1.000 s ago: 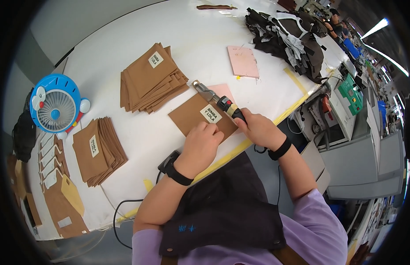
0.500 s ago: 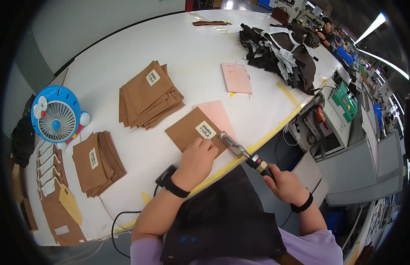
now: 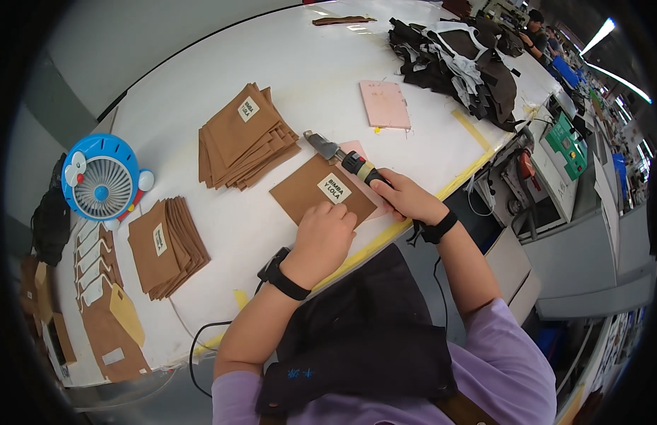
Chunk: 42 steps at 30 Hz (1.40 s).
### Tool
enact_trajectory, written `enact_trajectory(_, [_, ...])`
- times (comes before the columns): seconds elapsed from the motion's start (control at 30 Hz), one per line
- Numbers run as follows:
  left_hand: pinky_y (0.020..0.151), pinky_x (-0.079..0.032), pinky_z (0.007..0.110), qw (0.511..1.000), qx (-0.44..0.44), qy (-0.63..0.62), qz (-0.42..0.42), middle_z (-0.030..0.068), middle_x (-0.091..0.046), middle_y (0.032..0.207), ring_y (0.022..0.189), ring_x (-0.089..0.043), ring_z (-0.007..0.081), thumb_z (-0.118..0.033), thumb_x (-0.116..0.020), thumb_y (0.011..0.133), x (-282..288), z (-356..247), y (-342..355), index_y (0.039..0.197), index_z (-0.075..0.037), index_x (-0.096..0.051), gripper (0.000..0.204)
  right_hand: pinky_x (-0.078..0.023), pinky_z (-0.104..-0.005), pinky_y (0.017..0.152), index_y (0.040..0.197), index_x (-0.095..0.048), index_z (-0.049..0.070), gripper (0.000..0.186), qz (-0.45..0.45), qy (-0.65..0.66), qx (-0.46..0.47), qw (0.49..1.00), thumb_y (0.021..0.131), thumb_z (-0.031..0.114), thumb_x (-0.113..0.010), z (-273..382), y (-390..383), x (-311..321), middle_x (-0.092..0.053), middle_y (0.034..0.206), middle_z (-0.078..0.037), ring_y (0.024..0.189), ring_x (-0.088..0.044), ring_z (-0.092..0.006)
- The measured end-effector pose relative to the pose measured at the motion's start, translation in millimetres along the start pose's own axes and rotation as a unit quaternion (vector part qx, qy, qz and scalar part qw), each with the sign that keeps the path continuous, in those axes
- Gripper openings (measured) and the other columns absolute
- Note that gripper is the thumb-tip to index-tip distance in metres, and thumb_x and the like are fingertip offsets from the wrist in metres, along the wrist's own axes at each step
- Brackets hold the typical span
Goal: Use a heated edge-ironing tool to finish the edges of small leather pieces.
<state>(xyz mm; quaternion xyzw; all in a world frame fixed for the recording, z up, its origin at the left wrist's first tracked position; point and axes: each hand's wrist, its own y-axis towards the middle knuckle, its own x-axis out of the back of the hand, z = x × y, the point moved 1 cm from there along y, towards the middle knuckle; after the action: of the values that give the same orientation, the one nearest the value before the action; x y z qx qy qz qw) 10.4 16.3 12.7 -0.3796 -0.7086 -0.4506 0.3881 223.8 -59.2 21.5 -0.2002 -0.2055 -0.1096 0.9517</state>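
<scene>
A brown fabric panel (image 3: 294, 195) with a cream printed label lies flat near the table's front edge. My left hand (image 3: 323, 237) presses on its near edge with curled fingers, just below the label. In my right hand (image 3: 408, 196), fingers are wrapped round the black handle of a hot-air gun (image 3: 346, 159). Its metal nozzle points away to the left, above the panel's far corner, and appears apart from the panel. Part of a pink card (image 3: 354, 147) shows beneath the gun and panel.
Two stacks of brown panels, one farther back (image 3: 236, 134) and one nearer (image 3: 165, 248), lie left. A blue fan (image 3: 102, 177) stands beyond the nearer stack. Another pink card (image 3: 385, 105) and a dark fabric pile (image 3: 456, 71) lie farther back. Yellow tape (image 3: 456, 184) lines the table edge.
My right hand has carried the hot-air gun up and left, from the panel's right edge to above its far corner. My left hand stays on the panel. The view has shifted slightly.
</scene>
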Motion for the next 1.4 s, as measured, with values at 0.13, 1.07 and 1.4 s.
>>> enact_trajectory(0.13, [0.088,-0.048,0.044,0.998,0.064,0.024,-0.011,0.0083,-0.065,0.101,0.097,-0.061,0.0295,-0.017,-0.075,0.083,13,9,2,0.106,-0.007,-0.065,0.027,-0.038,-0.0231,0.043,0.129,-0.056,0.002,0.04,0.002,0.108,0.019,0.994,0.106,0.035,-0.054,-12,-3,-5,-0.052,0.067,0.001,0.045,-0.046,-0.0067])
enact_trajectory(1.07, [0.071,-0.05,0.024,0.864,0.477,-0.158,0.024,-0.002,-0.066,0.092,0.085,-0.059,0.0059,-0.012,-0.064,0.099,254,204,-216,0.107,-0.003,-0.068,0.013,-0.037,-0.0241,0.042,0.127,-0.054,-0.001,0.039,-0.064,0.183,0.101,0.976,0.107,0.032,-0.052,-39,3,-8,-0.052,0.062,0.001,0.043,-0.045,-0.0085])
enact_trajectory(1.4, [0.079,-0.057,0.043,0.854,0.502,0.124,0.058,0.0078,-0.072,0.084,0.091,-0.072,0.0274,-0.018,-0.063,0.092,204,302,-230,0.105,-0.007,-0.068,0.018,-0.035,-0.0241,0.043,0.139,-0.048,-0.005,0.048,-0.063,0.199,0.088,0.974,0.106,0.029,-0.056,-35,-1,-9,-0.051,0.061,0.0,0.043,-0.043,-0.0081])
